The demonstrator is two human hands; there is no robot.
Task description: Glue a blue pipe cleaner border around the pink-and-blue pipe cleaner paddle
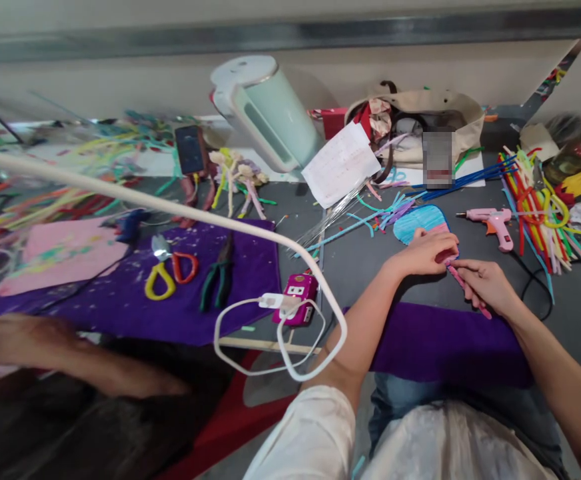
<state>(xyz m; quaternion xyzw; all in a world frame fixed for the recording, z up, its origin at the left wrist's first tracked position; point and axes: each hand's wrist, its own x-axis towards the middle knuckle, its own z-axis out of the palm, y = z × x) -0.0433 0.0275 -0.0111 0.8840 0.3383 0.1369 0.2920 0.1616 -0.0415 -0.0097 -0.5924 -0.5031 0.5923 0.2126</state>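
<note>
My left hand (428, 252) is closed, its fingertips pinching the upper end of a thin pink pipe cleaner piece (484, 310). From the right, my right hand (490, 281) pinches the same pink piece, whose lower end sticks out below the fingers. Just beyond my left hand lies a flat, rounded blue piece (420, 223) with a pink patch, partly covered by that hand. A folded purple cloth (445, 343) is at the table edge beneath my forearms.
A pink glue gun (493, 220) and bundled pipe cleaners (535, 220) lie to the right. A kettle (270, 113), paper sheet (340, 163) and bag (458, 120) stand behind. Leftward are a magenta power socket (298, 297), its white cable, pliers (218, 273), and another person's arm (70, 353).
</note>
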